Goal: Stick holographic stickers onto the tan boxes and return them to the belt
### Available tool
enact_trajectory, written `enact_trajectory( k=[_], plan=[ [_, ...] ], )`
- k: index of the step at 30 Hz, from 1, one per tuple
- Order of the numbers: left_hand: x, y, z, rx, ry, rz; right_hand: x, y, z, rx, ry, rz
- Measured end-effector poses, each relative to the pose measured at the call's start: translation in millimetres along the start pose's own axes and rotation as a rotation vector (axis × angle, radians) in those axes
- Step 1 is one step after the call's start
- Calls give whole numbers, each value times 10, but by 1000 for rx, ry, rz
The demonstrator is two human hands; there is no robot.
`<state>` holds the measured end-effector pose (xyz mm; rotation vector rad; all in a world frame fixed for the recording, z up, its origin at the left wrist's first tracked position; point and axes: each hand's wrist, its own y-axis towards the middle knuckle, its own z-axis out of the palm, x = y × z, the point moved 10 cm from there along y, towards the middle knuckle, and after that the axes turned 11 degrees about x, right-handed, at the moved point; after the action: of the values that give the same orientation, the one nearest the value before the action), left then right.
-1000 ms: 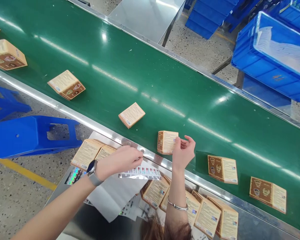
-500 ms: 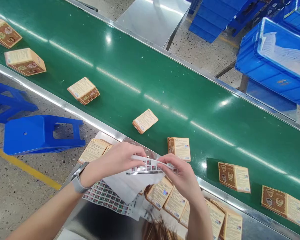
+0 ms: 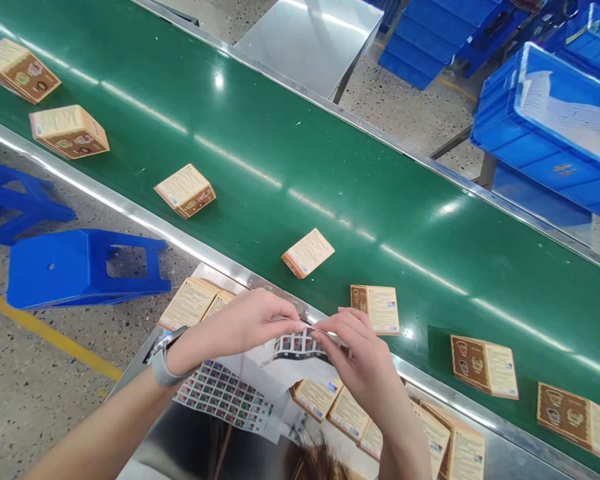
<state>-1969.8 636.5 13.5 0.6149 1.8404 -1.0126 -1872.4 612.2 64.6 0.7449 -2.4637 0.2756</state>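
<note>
My left hand [image 3: 260, 320], with a grey-banded watch on the wrist, pinches the upper edge of a small sticker sheet [image 3: 300, 343]. Close beside it, my right hand [image 3: 350, 340] grips the same sheet between thumb and fingers. The sheet is bent, and its rows of small coloured labels show below my fingers. White backing paper hangs under it. A larger sheet of labels [image 3: 225, 395] lies on the metal table [image 3: 180, 433] below my left wrist. Tan boxes [image 3: 347, 412] lie beneath and beside my right forearm, and two more [image 3: 189, 303] sit behind my left wrist.
A green conveyor belt [image 3: 260, 133] crosses diagonally, carrying several brown and tan boxes [image 3: 309, 253]. Its metal rim [image 3: 180, 241] runs just beyond my hands. A blue stool [image 3: 50, 267] stands at left. Blue crates [image 3: 550, 153] and a metal table [image 3: 305, 47] are across the belt.
The boxes on the belt have moved right and slightly down. The small sheet has been bent further in my fingers, and my right hand has turned a little. Both hands keep their hold.
</note>
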Motion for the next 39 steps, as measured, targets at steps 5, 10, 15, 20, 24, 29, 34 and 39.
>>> enact_trajectory(
  k=[5,10,15,20,24,29,34,39],
  plan=[
    [1,25,24,18,-39,-13,45,-50,-80,-96,-67,-14],
    [-35,42,0,-27,23,-18,199,-69,-113,-205,-236,1],
    [70,77,-66,-76,109,-68,-88,-126,-89,-219,18,68],
    [104,133,180,173,112,63,-1471,-232,64,-523,598,523],
    [90,191,310,239,160,142,-1997,125,354,-418,770,506],
    [175,396,292,141,301,122,-1829,340,479,-237,829,374],
    [248,531,375,185,359,74,-1896,-206,465,-733,926,662],
    [188,574,463,245,358,51,-1836,-446,641,-906,998,766]
  ],
)
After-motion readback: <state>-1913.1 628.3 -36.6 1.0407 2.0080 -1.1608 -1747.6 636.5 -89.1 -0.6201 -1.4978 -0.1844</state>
